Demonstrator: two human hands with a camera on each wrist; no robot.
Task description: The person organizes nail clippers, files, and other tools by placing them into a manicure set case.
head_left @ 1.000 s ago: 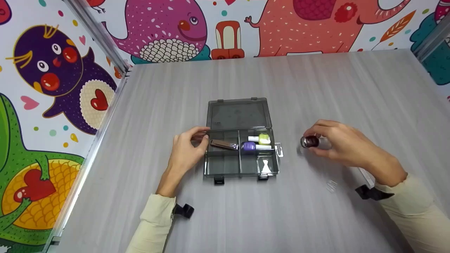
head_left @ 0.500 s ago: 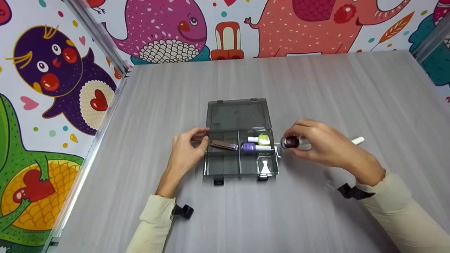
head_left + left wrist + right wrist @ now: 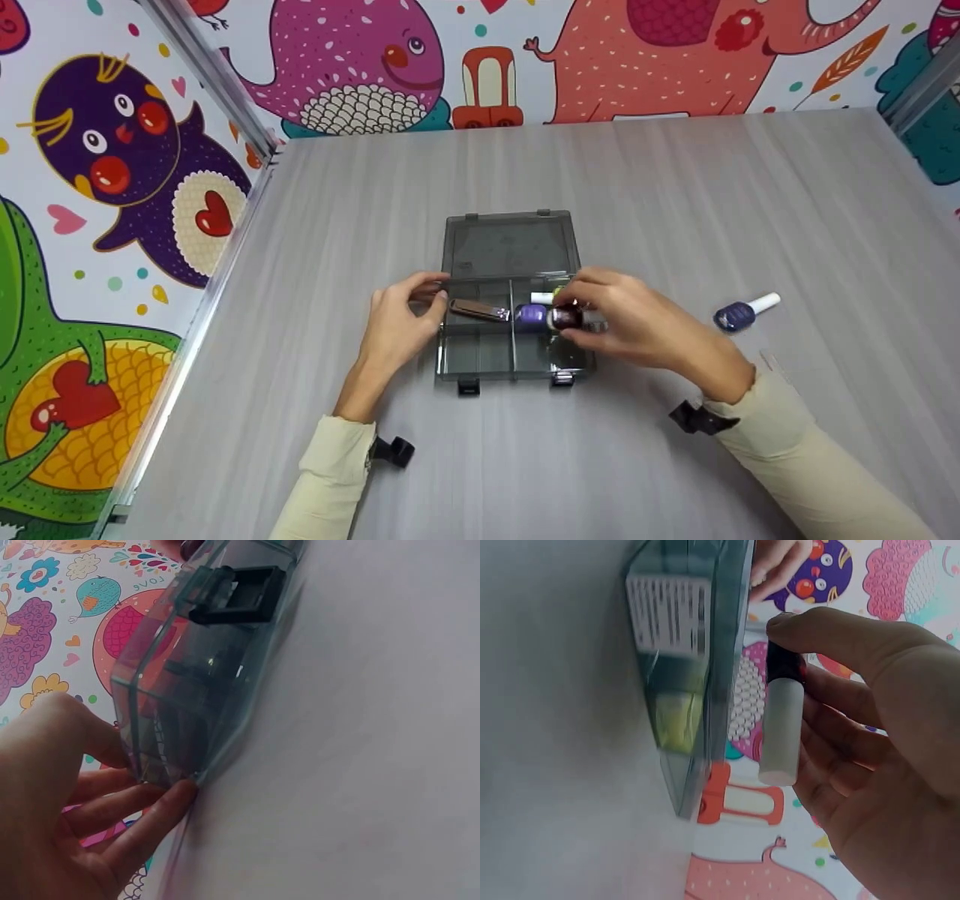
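A smoky clear compartment box [image 3: 476, 352] lies with its lid folded back on the table. My left hand [image 3: 401, 319] holds its left end, thumb and fingertips at the wall. Over the right-hand compartments, my right hand [image 3: 637, 322] pinches a dark red nail polish bottle [image 3: 566, 316]; its white cap [image 3: 781, 731] points toward the wrist in the right wrist view. Inside the box are a nail clipper [image 3: 478, 310] at back left and a purple nail polish bottle [image 3: 531, 316] at back right. A yellow-green polish bottle [image 3: 679, 720] beside it is partly hidden by the right hand in the head view.
A dark blue nail polish bottle [image 3: 735, 316] with a white cap lies on the table to the right. Close to the right sleeve is a thin transparent piece [image 3: 772, 361]. Cartoon-printed walls [image 3: 615, 60] border the table [image 3: 360, 195] at the back and left.
My right hand has carried the dark red nail polish bottle leftward from the table to over the box, uncovering the dark blue bottle. My left hand has stayed at the box's left end.
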